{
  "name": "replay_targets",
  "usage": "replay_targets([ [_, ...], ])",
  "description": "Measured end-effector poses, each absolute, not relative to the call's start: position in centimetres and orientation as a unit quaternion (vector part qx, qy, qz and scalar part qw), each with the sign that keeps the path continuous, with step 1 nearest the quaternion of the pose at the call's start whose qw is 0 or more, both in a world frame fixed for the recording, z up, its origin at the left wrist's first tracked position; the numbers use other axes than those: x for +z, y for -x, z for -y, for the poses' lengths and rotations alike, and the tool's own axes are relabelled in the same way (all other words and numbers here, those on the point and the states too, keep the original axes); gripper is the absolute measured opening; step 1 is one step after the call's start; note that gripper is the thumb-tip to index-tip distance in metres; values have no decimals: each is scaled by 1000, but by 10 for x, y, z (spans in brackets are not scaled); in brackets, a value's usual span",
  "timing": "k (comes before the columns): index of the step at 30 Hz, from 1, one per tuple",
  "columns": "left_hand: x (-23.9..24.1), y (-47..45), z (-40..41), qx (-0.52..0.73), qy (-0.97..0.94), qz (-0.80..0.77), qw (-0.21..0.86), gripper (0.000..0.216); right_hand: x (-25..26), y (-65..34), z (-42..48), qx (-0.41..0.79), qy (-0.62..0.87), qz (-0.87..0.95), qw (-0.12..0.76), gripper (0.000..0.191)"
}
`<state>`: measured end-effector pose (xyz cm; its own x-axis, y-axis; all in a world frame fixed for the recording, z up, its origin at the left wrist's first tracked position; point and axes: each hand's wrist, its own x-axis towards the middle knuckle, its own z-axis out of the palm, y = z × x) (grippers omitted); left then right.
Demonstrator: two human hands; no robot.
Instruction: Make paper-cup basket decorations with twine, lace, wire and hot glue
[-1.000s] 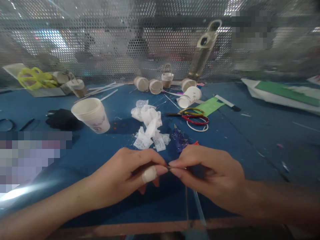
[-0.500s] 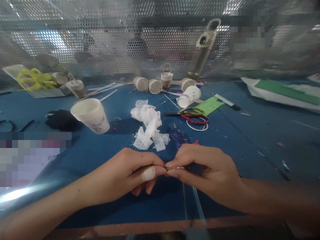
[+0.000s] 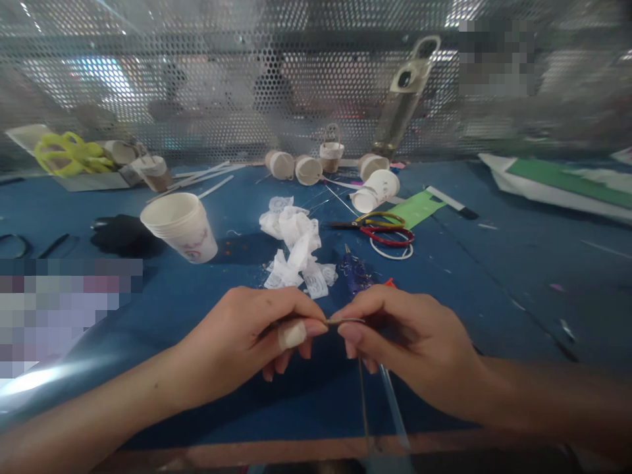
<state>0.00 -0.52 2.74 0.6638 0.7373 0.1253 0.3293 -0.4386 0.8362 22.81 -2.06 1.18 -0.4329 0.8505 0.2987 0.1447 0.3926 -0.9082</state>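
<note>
My left hand [image 3: 261, 329], with a white bandage on its thumb, pinches one end of a thin twine-wrapped wire [image 3: 338, 321] between thumb and forefinger. Close beside it, my right hand [image 3: 409, 336] is closed around the other end, its thumb and forefinger tips at the wire. A silvery bare end shows between those right fingers. Brown twine [image 3: 364, 401] hangs down from beneath my right hand to the table's front edge. Just behind the hands lies a blue glue gun [image 3: 354, 271], partly hidden by my right hand.
Crumpled white paper [image 3: 296, 243] lies behind my hands, with scissors [image 3: 385, 227] to its right. Stacked paper cups [image 3: 180, 227] stand at left; several small cup baskets [image 3: 309, 170] sit at the back. A tall bottle [image 3: 402, 99] leans by the perforated metal screen [image 3: 222, 85].
Both hands have risen slightly. The fingertips have parted a little, so a short stretch of the wrapped wire shows between them, and my right thumb has shifted lower on it.
</note>
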Motion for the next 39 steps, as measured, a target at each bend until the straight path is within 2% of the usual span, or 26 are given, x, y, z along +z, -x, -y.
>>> replay_targets([
  [6, 16, 5, 5, 293, -910, -280, 82, 6, 12, -227, 22, 440, 343, 720, 413, 2],
  [11, 12, 7, 9, 295, -917, -269, 7, 7, 13, -226, 21, 374, 350, 746, 426, 6],
  [14, 11, 6, 10, 291, -916, -276, 4, 11, 13, -226, 20, 340, 356, 756, 431, 8],
  [16, 13, 4, 10, 290, -910, -293, 44, 10, 14, -227, 19, 317, 358, 763, 435, 8],
  [19, 21, 0, 8, 263, -872, -347, 224, 3, 15, -228, 18, 262, 355, 785, 435, 9],
  [23, 31, -2, 3, 160, -761, -341, 528, 27, 18, -229, 18, 221, 335, 809, 429, 9],
  [26, 31, -1, 2, 138, -703, -320, 620, 29, 19, -229, 18, 230, 319, 815, 426, 6],
  [29, 30, -1, 2, 159, -699, -329, 614, 24, 18, -229, 17, 229, 315, 815, 429, 5],
  [34, 31, -2, 4, 185, -758, -334, 529, 20, 18, -229, 16, 242, 306, 813, 432, 3],
  [36, 28, -1, 4, 207, -804, -327, 451, 17, 19, -229, 16, 258, 315, 807, 428, 4],
  [39, 21, 3, 6, 257, -888, -308, 223, 11, 18, -229, 18, 298, 346, 783, 422, 7],
])
